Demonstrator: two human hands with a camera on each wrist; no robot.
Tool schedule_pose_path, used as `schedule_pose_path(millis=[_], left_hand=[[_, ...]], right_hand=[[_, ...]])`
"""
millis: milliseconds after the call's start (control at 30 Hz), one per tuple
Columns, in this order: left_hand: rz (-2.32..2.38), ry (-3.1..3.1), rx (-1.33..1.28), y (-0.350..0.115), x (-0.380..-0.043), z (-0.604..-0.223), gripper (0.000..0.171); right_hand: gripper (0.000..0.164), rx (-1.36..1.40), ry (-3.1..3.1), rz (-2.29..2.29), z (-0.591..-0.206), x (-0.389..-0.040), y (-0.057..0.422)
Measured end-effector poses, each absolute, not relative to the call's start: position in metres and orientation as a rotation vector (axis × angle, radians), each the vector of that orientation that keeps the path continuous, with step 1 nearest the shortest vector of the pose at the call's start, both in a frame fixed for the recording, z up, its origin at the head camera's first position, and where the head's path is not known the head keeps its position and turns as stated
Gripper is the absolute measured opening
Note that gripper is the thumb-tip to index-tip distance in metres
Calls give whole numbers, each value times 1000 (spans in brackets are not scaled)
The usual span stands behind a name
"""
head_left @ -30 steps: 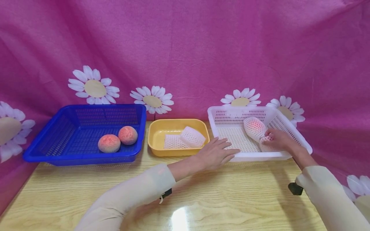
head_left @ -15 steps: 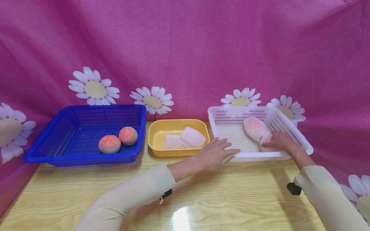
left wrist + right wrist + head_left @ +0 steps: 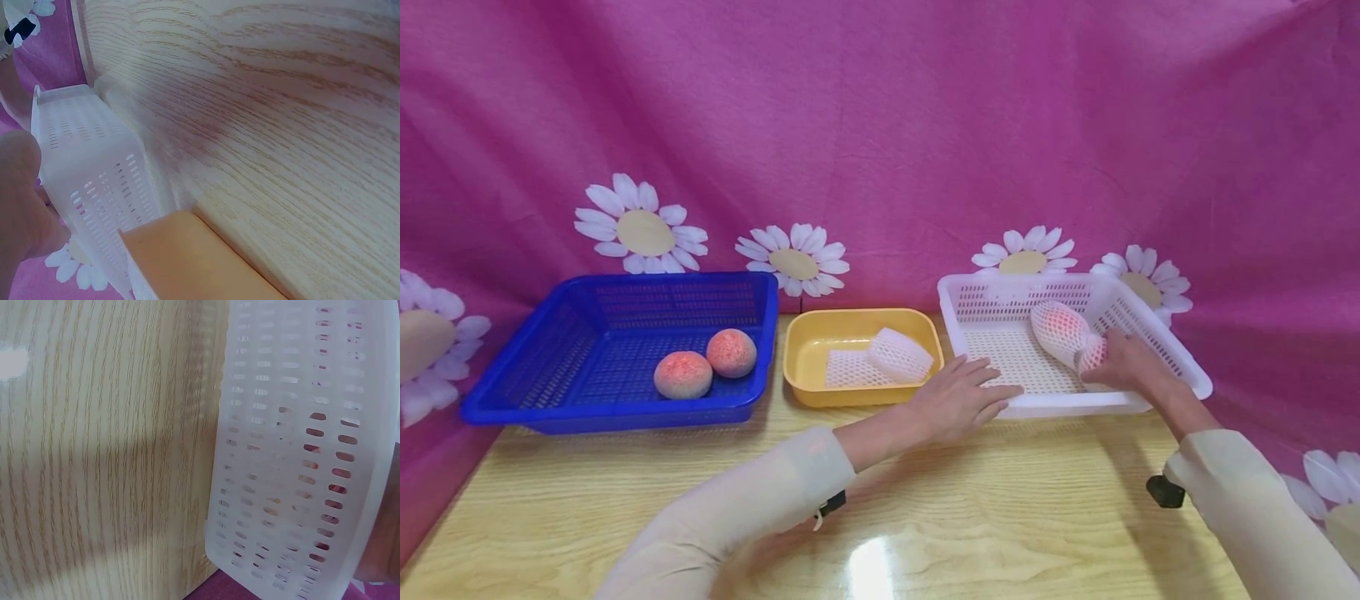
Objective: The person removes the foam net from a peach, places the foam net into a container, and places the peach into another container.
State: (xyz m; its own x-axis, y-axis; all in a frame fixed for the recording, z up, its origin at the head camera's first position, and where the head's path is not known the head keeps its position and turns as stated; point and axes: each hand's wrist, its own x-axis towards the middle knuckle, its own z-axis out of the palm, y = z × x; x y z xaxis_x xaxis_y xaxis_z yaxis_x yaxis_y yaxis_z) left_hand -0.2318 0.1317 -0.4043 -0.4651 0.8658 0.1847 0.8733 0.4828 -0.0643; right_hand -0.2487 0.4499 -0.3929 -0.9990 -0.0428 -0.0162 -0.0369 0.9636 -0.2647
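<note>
Probably the setting-down step: right hand (image 3: 1127, 365) grips a netted peach (image 3: 1093, 353) inside the white basket (image 3: 1075, 405), beside another netted peach (image 3: 1060, 328); left hand (image 3: 957, 400) at the near rim, fingers straight. Next likely calls for gentle release.

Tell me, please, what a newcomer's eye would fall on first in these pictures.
Probably the magenta cloth with its white daisies, filling the background behind the table. Next, perhaps, the two peach-like fruits in the blue basket on the left. Then the white basket on the right, where the right hand holds a netted fruit.
</note>
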Motion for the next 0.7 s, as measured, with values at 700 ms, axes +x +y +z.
schedule_pose_path(millis=[700], left_hand=[[-75, -2521, -1518, 131, -233, -405, 40]], right_hand=[[81, 27, 3180, -286, -376, -245, 443]])
